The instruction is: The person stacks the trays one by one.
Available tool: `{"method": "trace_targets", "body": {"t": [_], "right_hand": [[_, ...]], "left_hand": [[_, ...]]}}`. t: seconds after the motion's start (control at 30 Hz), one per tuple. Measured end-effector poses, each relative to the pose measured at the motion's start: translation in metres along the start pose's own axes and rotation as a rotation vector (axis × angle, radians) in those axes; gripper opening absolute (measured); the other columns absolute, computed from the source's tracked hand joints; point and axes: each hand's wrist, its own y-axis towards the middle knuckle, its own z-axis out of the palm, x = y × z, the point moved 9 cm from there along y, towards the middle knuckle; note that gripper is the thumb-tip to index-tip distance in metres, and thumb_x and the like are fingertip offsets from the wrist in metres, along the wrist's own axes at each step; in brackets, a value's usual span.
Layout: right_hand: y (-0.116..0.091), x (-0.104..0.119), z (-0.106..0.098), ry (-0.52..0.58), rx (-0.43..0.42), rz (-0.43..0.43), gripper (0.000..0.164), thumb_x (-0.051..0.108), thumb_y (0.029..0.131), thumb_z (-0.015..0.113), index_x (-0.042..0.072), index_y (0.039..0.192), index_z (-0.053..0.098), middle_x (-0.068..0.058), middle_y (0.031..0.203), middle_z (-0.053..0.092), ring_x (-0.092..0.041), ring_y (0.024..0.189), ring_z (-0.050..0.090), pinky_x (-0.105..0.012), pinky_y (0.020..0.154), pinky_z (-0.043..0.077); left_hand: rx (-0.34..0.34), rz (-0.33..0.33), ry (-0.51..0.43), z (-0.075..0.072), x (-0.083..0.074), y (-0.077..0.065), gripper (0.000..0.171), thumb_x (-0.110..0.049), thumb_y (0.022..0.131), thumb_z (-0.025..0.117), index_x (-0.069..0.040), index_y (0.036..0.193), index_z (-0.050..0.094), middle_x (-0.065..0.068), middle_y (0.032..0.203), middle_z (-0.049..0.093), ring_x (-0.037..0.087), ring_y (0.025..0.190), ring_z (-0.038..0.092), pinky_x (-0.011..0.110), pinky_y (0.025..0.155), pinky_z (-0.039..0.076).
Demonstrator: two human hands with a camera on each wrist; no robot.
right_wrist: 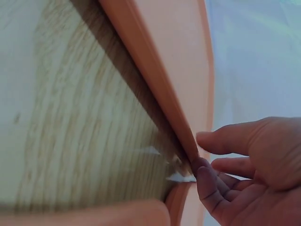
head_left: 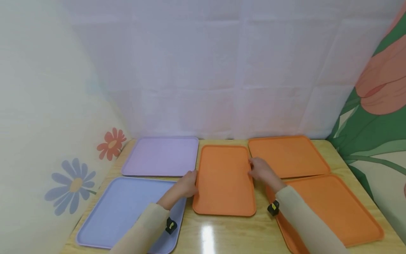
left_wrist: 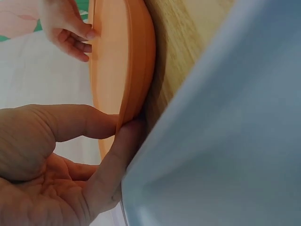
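A small orange tray is in the middle of the wooden table, with a hand at each long side. My left hand pinches its left rim; in the left wrist view the thumb lies on the inner side and a finger comes from below. At the right rim, my right hand holds the edge, with the thumb over it and bent fingers beneath in the right wrist view. Both palms stay outside the tray, which has nothing in it.
To the left, a purple tray lies behind a larger blue tray. On the right are an orange tray at the back and a bigger orange tray in front. A white cloth hangs behind the table.
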Motion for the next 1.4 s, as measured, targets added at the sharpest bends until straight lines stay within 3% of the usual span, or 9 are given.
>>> {"method": "trace_targets", "body": {"t": [0.2, 0.33, 0.5, 0.73, 0.83, 1.03, 1.4], "right_hand": [[-0.016, -0.012, -0.022, 0.153, -0.072, -0.063, 0.051, 0.008, 0.095, 0.065, -0.01, 0.141, 0.05, -0.026, 0.123, 0.063, -0.039, 0.109, 0.063, -0.051, 0.091, 0.054], [-0.027, -0.027, -0.042, 0.152, -0.086, -0.112, 0.052, 0.011, 0.097, 0.063, -0.01, 0.142, 0.048, -0.03, 0.129, 0.06, -0.041, 0.109, 0.064, -0.052, 0.09, 0.055], [-0.048, -0.052, -0.062, 0.145, -0.067, -0.13, 0.056, 0.014, 0.099, 0.064, -0.01, 0.145, 0.044, -0.033, 0.134, 0.056, -0.045, 0.114, 0.061, -0.056, 0.093, 0.054], [-0.078, -0.084, -0.082, 0.167, -0.047, -0.154, 0.063, 0.014, 0.099, 0.065, -0.013, 0.148, 0.036, -0.04, 0.141, 0.046, -0.053, 0.119, 0.055, -0.059, 0.092, 0.053], [-0.088, -0.099, -0.088, 0.154, -0.051, -0.153, 0.065, 0.014, 0.098, 0.066, -0.015, 0.147, 0.036, -0.041, 0.14, 0.045, -0.055, 0.119, 0.054, -0.061, 0.093, 0.052], [-0.111, -0.133, -0.097, 0.133, -0.054, -0.097, 0.068, 0.016, 0.096, 0.069, -0.018, 0.145, 0.035, -0.043, 0.141, 0.042, -0.059, 0.118, 0.051, -0.062, 0.092, 0.052], [-0.155, -0.197, -0.116, 0.023, -0.076, 0.033, 0.071, 0.018, 0.095, 0.07, -0.026, 0.138, 0.035, -0.05, 0.133, 0.041, -0.064, 0.112, 0.051, -0.065, 0.087, 0.051]], "left_hand": [[0.008, 0.013, -0.041, 0.003, 0.0, 0.002, 0.075, 0.004, 0.074, 0.074, 0.012, 0.141, 0.042, 0.029, 0.13, 0.053, 0.037, 0.118, 0.051, 0.05, 0.101, 0.047], [0.002, 0.011, -0.086, 0.003, 0.001, 0.002, 0.076, 0.008, 0.07, 0.074, 0.013, 0.139, 0.042, 0.029, 0.125, 0.053, 0.036, 0.111, 0.052, 0.046, 0.09, 0.053], [0.018, 0.001, -0.153, 0.004, 0.003, 0.002, 0.075, 0.012, 0.07, 0.073, 0.013, 0.138, 0.042, 0.028, 0.122, 0.05, 0.036, 0.103, 0.055, 0.036, 0.064, 0.059], [0.018, 0.018, -0.2, 0.003, 0.003, 0.0, 0.08, 0.015, 0.067, 0.073, 0.015, 0.14, 0.038, 0.033, 0.127, 0.048, 0.039, 0.105, 0.056, 0.038, 0.065, 0.061], [0.042, -0.008, -0.267, 0.006, 0.006, 0.0, 0.087, 0.017, 0.068, 0.071, 0.015, 0.146, 0.032, 0.035, 0.133, 0.043, 0.037, 0.095, 0.062, 0.034, 0.053, 0.059], [0.067, -0.035, -0.341, 0.009, 0.007, 0.0, 0.092, 0.02, 0.066, 0.069, 0.014, 0.148, 0.029, 0.037, 0.135, 0.039, 0.029, 0.071, 0.066, 0.034, 0.048, 0.059], [0.091, -0.053, -0.429, 0.011, 0.009, 0.002, 0.095, 0.022, 0.069, 0.07, 0.013, 0.151, 0.023, 0.035, 0.14, 0.041, 0.031, 0.073, 0.068, 0.039, 0.052, 0.06]]}}
